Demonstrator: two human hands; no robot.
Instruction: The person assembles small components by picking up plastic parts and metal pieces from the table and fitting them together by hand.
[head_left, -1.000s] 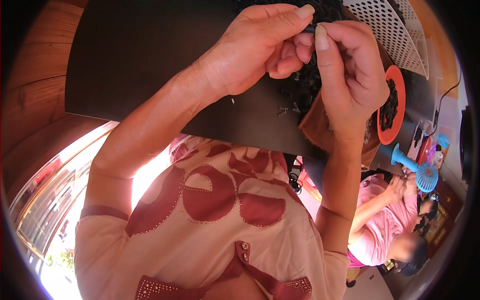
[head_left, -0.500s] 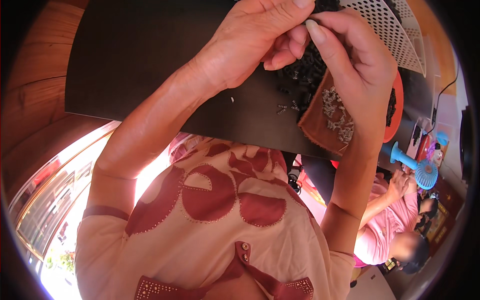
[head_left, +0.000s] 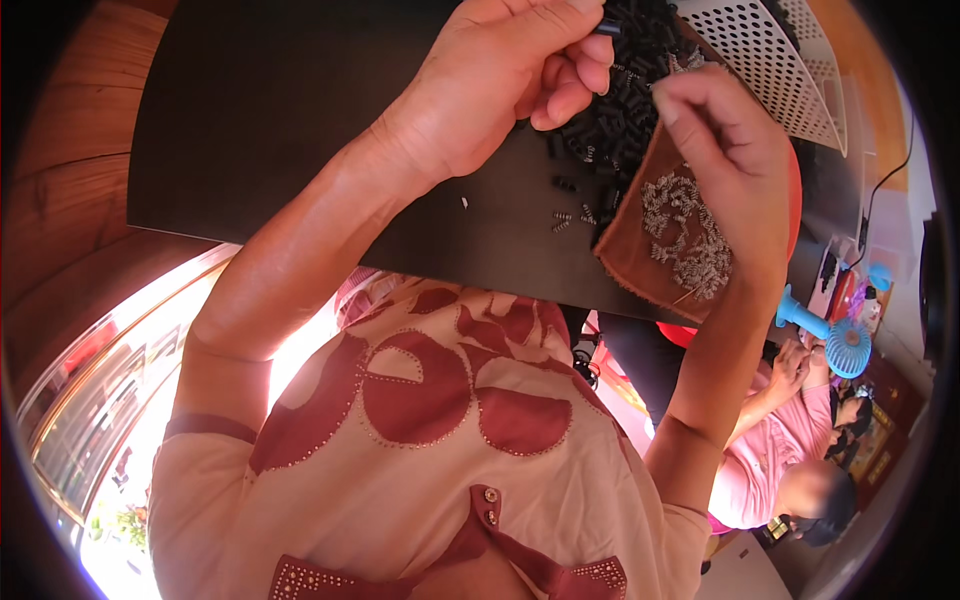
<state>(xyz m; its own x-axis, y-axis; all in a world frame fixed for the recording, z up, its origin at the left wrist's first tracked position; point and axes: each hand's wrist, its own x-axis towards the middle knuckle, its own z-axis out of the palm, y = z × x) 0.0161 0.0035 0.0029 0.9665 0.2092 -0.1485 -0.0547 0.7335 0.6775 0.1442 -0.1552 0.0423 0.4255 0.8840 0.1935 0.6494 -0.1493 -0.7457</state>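
Observation:
My left hand (head_left: 490,85) is closed in a pinch at the top edge, with a small black cylindrical piece (head_left: 607,28) between thumb and fingers. To its right, my right hand (head_left: 735,150) has thumb and forefinger pressed together above a brown cloth (head_left: 622,232); anything in that pinch is too small to make out. Many small metal springs (head_left: 690,240) lie on the cloth, below the right hand. Between the hands spreads a heap of short black cylindrical pieces (head_left: 625,105). A few loose springs (head_left: 562,221) rest on the dark table (head_left: 440,240) beside the cloth.
White perforated baskets (head_left: 770,75) stand at the far right. An orange-red container (head_left: 796,200) shows partly behind my right wrist. Farther right are a blue handheld fan (head_left: 848,348) and a person in pink (head_left: 770,460). A tiny white scrap (head_left: 464,202) lies near the table's front edge.
My right hand has come away from my left and moved right and down, over the cloth's upper part. The left hand has shifted slightly left, and the black piece in it now shows.

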